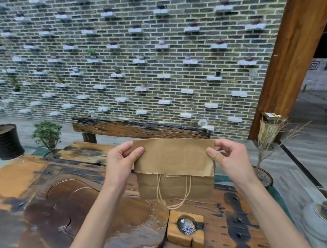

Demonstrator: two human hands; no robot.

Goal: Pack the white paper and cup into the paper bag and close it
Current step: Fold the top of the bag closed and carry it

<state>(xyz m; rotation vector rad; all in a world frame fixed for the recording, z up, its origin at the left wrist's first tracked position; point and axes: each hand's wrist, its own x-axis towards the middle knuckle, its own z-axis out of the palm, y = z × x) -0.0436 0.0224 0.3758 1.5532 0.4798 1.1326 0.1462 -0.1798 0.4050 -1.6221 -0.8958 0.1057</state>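
A brown paper bag (174, 161) stands upright on the wooden table (48, 199), its top folded over toward me as a flap. Two twine handles (173, 193) hang down its front below the flap. My left hand (120, 161) pinches the flap's left edge, thumb on the front. My right hand (230, 158) pinches the right edge the same way. No white paper or cup is visible; the bag's inside is hidden.
A small wooden ashtray block (185, 228) with foil scraps sits just in front of the bag. A dark bench (139, 128) stands behind the table, before a brick wall. Potted plants (47, 135) stand at left and right; a wooden pillar (293, 56) rises at right.
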